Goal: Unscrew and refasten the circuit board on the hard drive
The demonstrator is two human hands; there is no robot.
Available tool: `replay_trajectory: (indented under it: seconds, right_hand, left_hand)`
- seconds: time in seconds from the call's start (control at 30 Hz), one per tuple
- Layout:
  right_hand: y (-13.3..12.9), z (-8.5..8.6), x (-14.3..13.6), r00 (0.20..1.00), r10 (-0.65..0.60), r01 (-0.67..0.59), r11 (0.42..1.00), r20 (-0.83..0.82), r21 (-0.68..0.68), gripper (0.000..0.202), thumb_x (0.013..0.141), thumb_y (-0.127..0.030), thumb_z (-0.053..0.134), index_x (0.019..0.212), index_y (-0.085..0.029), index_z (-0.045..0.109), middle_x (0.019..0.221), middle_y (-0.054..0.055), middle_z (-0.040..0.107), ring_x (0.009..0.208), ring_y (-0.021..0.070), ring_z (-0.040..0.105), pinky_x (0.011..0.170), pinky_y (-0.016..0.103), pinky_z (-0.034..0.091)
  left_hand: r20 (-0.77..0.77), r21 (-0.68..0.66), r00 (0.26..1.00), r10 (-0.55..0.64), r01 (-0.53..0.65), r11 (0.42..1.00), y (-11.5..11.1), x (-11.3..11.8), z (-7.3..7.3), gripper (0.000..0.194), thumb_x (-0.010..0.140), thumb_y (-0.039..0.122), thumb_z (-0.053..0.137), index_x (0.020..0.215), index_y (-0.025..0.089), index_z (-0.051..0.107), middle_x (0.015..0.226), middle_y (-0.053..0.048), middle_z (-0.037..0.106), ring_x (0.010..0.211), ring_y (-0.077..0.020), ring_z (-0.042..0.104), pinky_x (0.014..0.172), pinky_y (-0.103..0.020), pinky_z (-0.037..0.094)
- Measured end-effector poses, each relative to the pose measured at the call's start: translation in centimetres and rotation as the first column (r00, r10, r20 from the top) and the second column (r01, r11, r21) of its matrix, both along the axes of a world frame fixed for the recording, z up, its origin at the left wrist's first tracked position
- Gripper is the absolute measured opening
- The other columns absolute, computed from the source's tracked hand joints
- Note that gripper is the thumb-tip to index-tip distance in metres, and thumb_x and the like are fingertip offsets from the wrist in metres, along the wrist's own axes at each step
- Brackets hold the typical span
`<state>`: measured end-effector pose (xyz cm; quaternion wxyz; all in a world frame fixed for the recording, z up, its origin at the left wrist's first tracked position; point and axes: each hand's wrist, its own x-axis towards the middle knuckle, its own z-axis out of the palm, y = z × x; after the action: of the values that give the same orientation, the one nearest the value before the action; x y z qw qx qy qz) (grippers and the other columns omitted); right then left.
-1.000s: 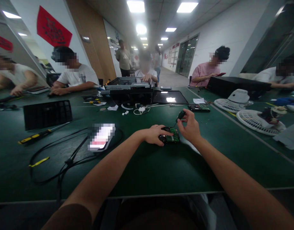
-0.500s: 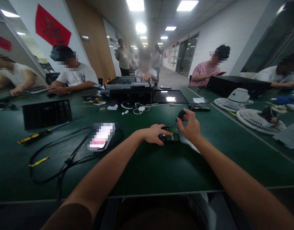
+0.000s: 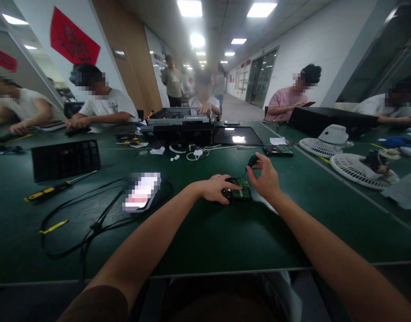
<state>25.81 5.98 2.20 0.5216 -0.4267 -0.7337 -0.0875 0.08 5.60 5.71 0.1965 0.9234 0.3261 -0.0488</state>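
Note:
A small black device with a green circuit board (image 3: pixel 239 193) lies on the green table (image 3: pixel 205 241). My left hand (image 3: pixel 216 188) grips its left side, with a finger reaching over the board. In my right hand (image 3: pixel 264 175) is a screwdriver with a dark green handle (image 3: pixel 251 162), pinched between thumb and fingers. The screwdriver slants down to the left, and its tip meets the upper part of the board; the exact contact point is too small to tell.
A lit phone (image 3: pixel 142 192), black cables (image 3: pixel 95 227) and a yellow-black screwdriver (image 3: pixel 49 191) lie left. Ahead are a white cable (image 3: pixel 197 154), a dark flat panel (image 3: pixel 237 135) and another circuit-board device (image 3: pixel 278 150). White fan parts (image 3: pixel 359 170) stand right. Several people sit around.
My hands and the screwdriver have barely moved. At the far left, a seated person's hands have shifted slightly over a dark object.

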Motion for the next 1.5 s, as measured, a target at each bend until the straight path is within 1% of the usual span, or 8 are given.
replay_trajectory:
  seconds: [0.2, 0.4, 0.67, 0.87, 1.07, 1.13, 1.33, 1.5]
  right_hand:
    - [0.5, -0.2, 0.4, 1.000, -0.015, 0.015, 1.000, 0.017, 0.003, 0.063, 0.097, -0.036, 0.067, 0.154, -0.024, 0.042, 0.139, 0.019, 0.063, 0.102, 0.0304, 0.073, 0.083, 0.052, 0.067]
    - [0.3, 0.5, 0.5, 0.997, 0.059, -0.058, 0.998, -0.053, 0.025, 0.052, 0.096, -0.029, 0.063, 0.146, -0.025, 0.049, 0.141, 0.017, 0.062, 0.110, 0.0295, 0.073, 0.087, 0.049, 0.068]
    - [-0.2, 1.1, 0.4, 1.000, -0.002, 0.003, 0.999, -0.016, 0.053, 0.042, 0.095, -0.031, 0.068, 0.134, -0.024, 0.056, 0.127, 0.013, 0.063, 0.089, 0.0226, 0.071, 0.072, 0.041, 0.067]
    - [-0.6, 1.7, 0.3, 0.999, -0.011, 0.007, 0.994, 0.037, 0.109, 0.039, 0.095, -0.027, 0.068, 0.132, -0.025, 0.055, 0.118, 0.010, 0.061, 0.074, 0.0179, 0.066, 0.074, 0.044, 0.066]
    - [-0.8, 1.5, -0.4, 0.991, 0.127, -0.127, 0.992, -0.050, 0.004, 0.045, 0.094, -0.027, 0.065, 0.137, -0.026, 0.050, 0.127, 0.013, 0.057, 0.101, 0.0254, 0.071, 0.077, 0.044, 0.069]
    - [-0.8, 1.4, -0.5, 0.983, 0.161, -0.166, 0.985, -0.093, -0.045, 0.046, 0.094, -0.026, 0.064, 0.138, -0.026, 0.048, 0.124, 0.012, 0.061, 0.100, 0.0247, 0.073, 0.080, 0.044, 0.068]
    - [-0.5, 1.5, -0.1, 1.000, 0.003, -0.003, 1.000, -0.019, -0.008, 0.044, 0.094, -0.032, 0.069, 0.135, -0.024, 0.054, 0.114, 0.011, 0.067, 0.085, 0.0228, 0.071, 0.080, 0.047, 0.065]
    - [-0.7, 1.6, 0.2, 1.000, 0.000, 0.000, 1.000, 0.012, 0.005, 0.045, 0.094, -0.032, 0.068, 0.136, -0.025, 0.054, 0.116, 0.010, 0.067, 0.084, 0.0227, 0.070, 0.081, 0.047, 0.063]
  left_hand:
    - [0.000, -0.014, 1.000, 0.012, -0.012, 1.000, -0.1, -0.1, 0.1, 0.084, 0.088, 0.053, 0.072, 0.163, 0.050, 0.035, 0.178, 0.001, 0.009, 0.159, -0.0474, 0.017, 0.125, -0.066, 0.024]
    - [0.006, -0.008, 1.000, 0.012, -0.012, 1.000, -0.3, -0.1, 0.3, 0.082, 0.089, 0.052, 0.072, 0.163, 0.050, 0.036, 0.178, 0.000, 0.010, 0.159, -0.0481, 0.017, 0.125, -0.066, 0.022]
    - [-0.005, 0.006, 1.000, 0.006, -0.006, 1.000, -0.2, -0.1, 0.2, 0.083, 0.089, 0.053, 0.072, 0.163, 0.049, 0.035, 0.178, -0.001, 0.011, 0.159, -0.0468, 0.018, 0.125, -0.065, 0.023]
    - [-0.010, 0.031, 1.000, -0.016, 0.016, 0.999, -0.2, 0.0, 0.2, 0.084, 0.088, 0.052, 0.073, 0.163, 0.048, 0.035, 0.177, -0.003, 0.014, 0.158, -0.0459, 0.021, 0.126, -0.062, 0.022]
    - [0.003, 0.041, 1.000, -0.010, 0.010, 0.999, -0.1, 0.0, 0.0, 0.082, 0.088, 0.052, 0.073, 0.163, 0.048, 0.037, 0.176, -0.002, 0.015, 0.157, -0.0458, 0.022, 0.126, -0.062, 0.024]
    - [0.004, 0.035, 1.000, -0.005, 0.005, 0.999, -0.1, 0.0, 0.0, 0.082, 0.089, 0.053, 0.073, 0.163, 0.049, 0.037, 0.176, -0.002, 0.014, 0.157, -0.0461, 0.022, 0.126, -0.062, 0.024]
    - [0.005, 0.013, 1.000, 0.002, -0.002, 1.000, -0.3, -0.1, 0.3, 0.083, 0.089, 0.052, 0.073, 0.163, 0.049, 0.036, 0.177, -0.002, 0.012, 0.158, -0.0469, 0.020, 0.126, -0.064, 0.022]
    - [-0.011, -0.007, 1.000, 0.008, -0.008, 1.000, -0.3, -0.1, 0.3, 0.083, 0.089, 0.054, 0.072, 0.163, 0.050, 0.035, 0.178, 0.000, 0.010, 0.159, -0.0467, 0.017, 0.126, -0.065, 0.023]
